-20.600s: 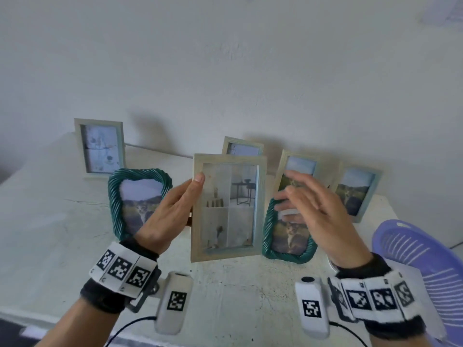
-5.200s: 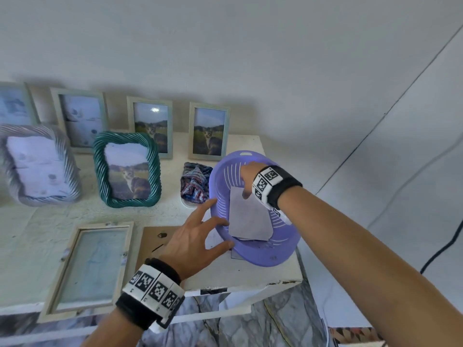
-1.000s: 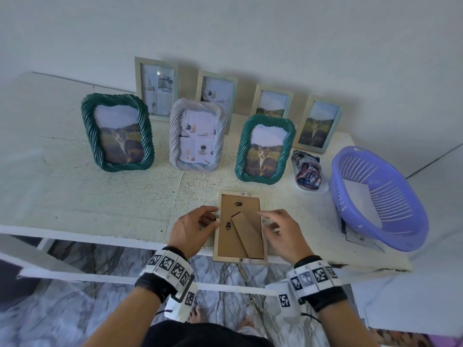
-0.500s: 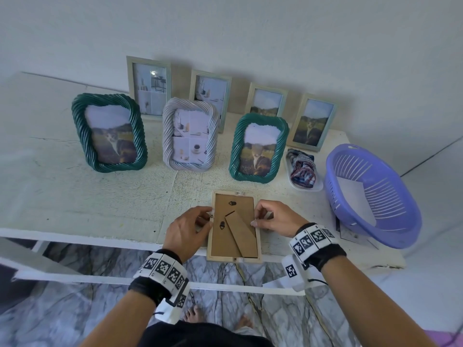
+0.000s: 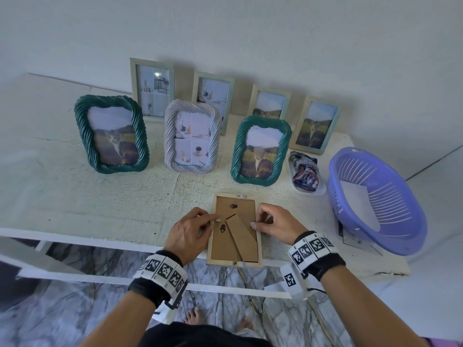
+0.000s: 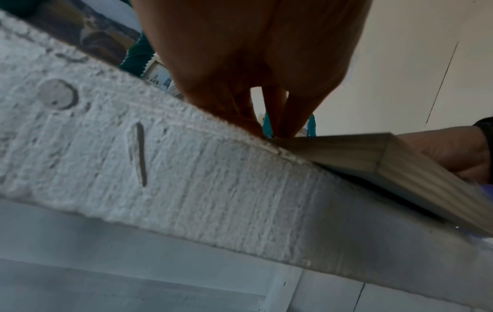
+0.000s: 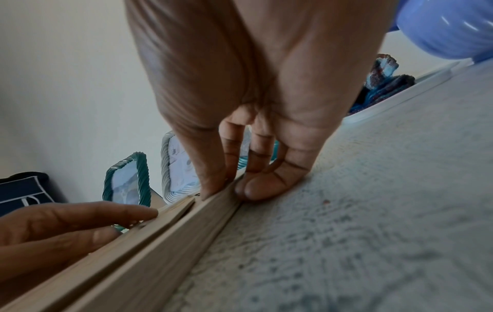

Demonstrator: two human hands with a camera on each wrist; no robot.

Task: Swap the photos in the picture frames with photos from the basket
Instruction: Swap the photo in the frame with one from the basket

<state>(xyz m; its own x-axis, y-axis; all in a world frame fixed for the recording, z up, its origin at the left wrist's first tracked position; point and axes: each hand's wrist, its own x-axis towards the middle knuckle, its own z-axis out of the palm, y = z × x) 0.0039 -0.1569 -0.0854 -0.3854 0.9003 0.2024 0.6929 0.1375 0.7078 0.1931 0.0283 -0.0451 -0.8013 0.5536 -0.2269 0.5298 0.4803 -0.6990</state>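
Observation:
A light wooden picture frame [image 5: 225, 246] lies face down at the table's front edge, its brown backing and folded stand facing up. My left hand [image 5: 213, 218] pinches the middle of its left rim with curled fingers. My right hand [image 5: 257, 222] grips the right rim, thumb on top and fingers curled against the outer side, as the right wrist view shows [image 7: 226, 190]. In the left wrist view the left hand [image 6: 269, 128] meets the frame [image 6: 400, 164] at the rim. A purple basket [image 5: 390, 204] at the right holds a white photo [image 5: 354, 196].
Two green twisted frames [image 5: 111, 135] [image 5: 260, 150] and a pale twisted one [image 5: 191, 136] stand behind, with several slim frames [image 5: 152, 88] against the wall. A bundled cloth in a white tray [image 5: 305, 172] lies beside the basket. The flat frame slightly overhangs the table edge.
My right hand has moved up the frame's right side to its middle and turned its thumb onto the rim. My left hand has stayed at the left rim.

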